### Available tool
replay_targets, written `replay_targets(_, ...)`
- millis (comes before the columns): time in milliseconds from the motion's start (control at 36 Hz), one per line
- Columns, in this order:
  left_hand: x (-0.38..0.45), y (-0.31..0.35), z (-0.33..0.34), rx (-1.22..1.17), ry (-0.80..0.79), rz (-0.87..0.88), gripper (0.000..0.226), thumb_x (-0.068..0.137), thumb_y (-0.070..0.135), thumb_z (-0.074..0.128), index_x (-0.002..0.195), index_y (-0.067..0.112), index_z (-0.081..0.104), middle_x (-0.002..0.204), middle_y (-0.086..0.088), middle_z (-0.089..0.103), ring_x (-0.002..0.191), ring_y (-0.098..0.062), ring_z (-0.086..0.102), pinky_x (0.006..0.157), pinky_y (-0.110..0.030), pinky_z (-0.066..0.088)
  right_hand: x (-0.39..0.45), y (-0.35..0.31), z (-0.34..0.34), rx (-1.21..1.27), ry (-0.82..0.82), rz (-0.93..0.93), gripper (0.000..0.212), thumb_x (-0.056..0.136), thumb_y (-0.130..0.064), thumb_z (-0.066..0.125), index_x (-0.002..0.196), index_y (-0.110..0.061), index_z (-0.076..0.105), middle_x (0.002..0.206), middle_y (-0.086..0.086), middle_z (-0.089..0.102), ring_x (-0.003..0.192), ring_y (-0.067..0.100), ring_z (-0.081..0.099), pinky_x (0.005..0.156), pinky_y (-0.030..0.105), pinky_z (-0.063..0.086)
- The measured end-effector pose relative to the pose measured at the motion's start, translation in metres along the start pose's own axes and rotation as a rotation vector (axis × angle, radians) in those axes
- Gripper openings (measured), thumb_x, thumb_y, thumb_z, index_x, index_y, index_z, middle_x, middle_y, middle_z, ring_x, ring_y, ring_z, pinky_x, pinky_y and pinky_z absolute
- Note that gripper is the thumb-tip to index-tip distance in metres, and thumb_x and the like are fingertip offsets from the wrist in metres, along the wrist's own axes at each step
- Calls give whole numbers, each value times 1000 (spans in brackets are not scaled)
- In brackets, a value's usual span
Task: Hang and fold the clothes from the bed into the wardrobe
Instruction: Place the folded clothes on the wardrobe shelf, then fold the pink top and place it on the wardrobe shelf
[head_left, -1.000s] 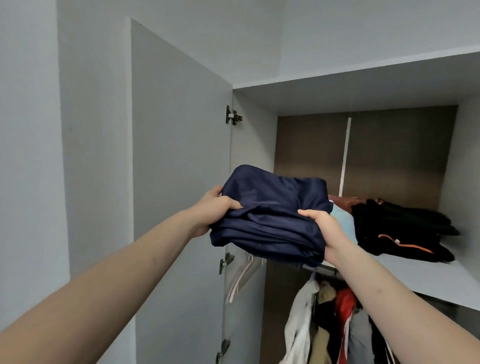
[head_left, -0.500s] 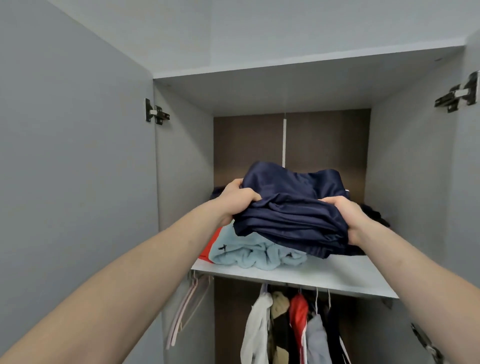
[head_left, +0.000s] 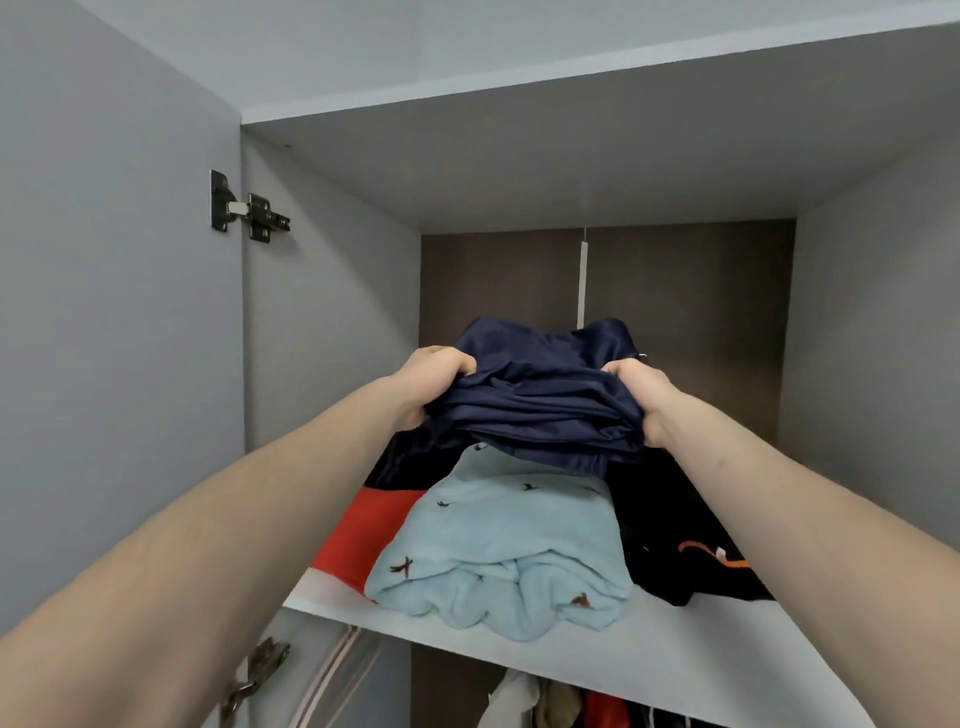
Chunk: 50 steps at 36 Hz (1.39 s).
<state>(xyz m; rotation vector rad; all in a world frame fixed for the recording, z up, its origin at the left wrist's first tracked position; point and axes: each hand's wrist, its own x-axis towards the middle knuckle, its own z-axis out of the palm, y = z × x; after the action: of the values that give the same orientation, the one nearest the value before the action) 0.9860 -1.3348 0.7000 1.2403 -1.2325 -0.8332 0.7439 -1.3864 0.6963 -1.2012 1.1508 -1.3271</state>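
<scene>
both hands, left hand (head_left: 434, 382) and right hand (head_left: 641, 397), clamp the folded navy garment (head_left: 540, 402) by its ends over the shelf (head_left: 675, 670); soft, slippery, light, best supported underneath

Both bare forearms reach up and forward, converging on the folded navy garment (head_left: 540, 400) — the one landmark here. The left hand (head_left: 434, 382) grips the garment's left end, fingers curled over its top edge, knuckles raised, the thumb hidden beneath the cloth. The right hand (head_left: 641, 400) grips the garment's right end in the same way, fingers bunched into the fabric, the wrist bent slightly inward. The two hands sit at about the same height, one on either side of the garment — the arms nearly straight, elbows out of view.
</scene>
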Motion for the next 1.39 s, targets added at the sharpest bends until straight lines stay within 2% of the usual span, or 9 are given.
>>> replay_targets(111,27,-10,-24,-35,72,4,18,61,12,58,78,14,58,84,-10,53,74,-23,52,63,-31,40,38,10,32,25,-77,15,28,80,-10,64,108,-10,69,84,13,68,68,29,66,68,39,54)
replay_targets(250,74,-22,-53,2,125,48,37,87,4,55,122,-3,65,114,-23,70,95,-33,66,80,-39,51,82,16,73,21,-119,37,37,88,-12,64,124,-7,64,97,17,70,77,33,67,68,41,58)
replay_targets(361,113,-33,-68,38,176,52,36,89,2,56,123,-1,64,121,-25,68,102,-36,67,89,-44,55,112,25,102,7,-104,46,44,88,-15,66,131,-9,58,114,19,70,101,38,69,93,53,56)
replay_targets(500,171,-45,-81,54,214,68,47,87,1,62,134,5,57,123,-17,67,104,-31,66,82,-34,55,150,38,133,37,-58,55,51,90,-18,69,137,-8,52,111,17,68,95,35,69,89,50,58)
replay_targets(611,216,-60,-88,116,241,103,58,87,1,65,143,7,51,133,-14,62,117,-28,61,97,-32,51,185,53,151,18,-15,49,60,89,-18,70,143,-6,47,122,18,65,104,37,66,95,51,56)
replay_targets(833,245,-116,-90,751,143,142,55,99,32,59,150,18,45,146,-11,56,134,-28,52,111,-27,37,218,98,175,-305,98,44,99,89,-23,73,160,-12,5,154,21,40,137,39,44,114,43,37)
replay_targets(972,243,-144,-81,894,-42,85,52,106,44,41,151,20,45,158,-4,43,145,-24,39,118,-27,28,216,98,174,-522,99,-109,78,93,-37,65,159,-27,25,158,17,26,137,39,43,114,36,32)
replay_targets(1111,222,-140,-84,950,-4,126,50,106,42,38,151,21,45,158,-6,41,146,-27,37,120,-32,27,202,86,173,-741,-9,-246,49,96,-40,58,142,-23,57,152,7,46,135,31,48,112,33,36)
replay_targets(1389,86,-115,-108,1018,102,204,50,97,22,52,147,19,47,150,-9,47,140,-30,40,118,-35,29,106,85,188,-844,-224,-441,47,101,-34,51,147,-24,51,164,5,28,153,27,19,124,45,19)
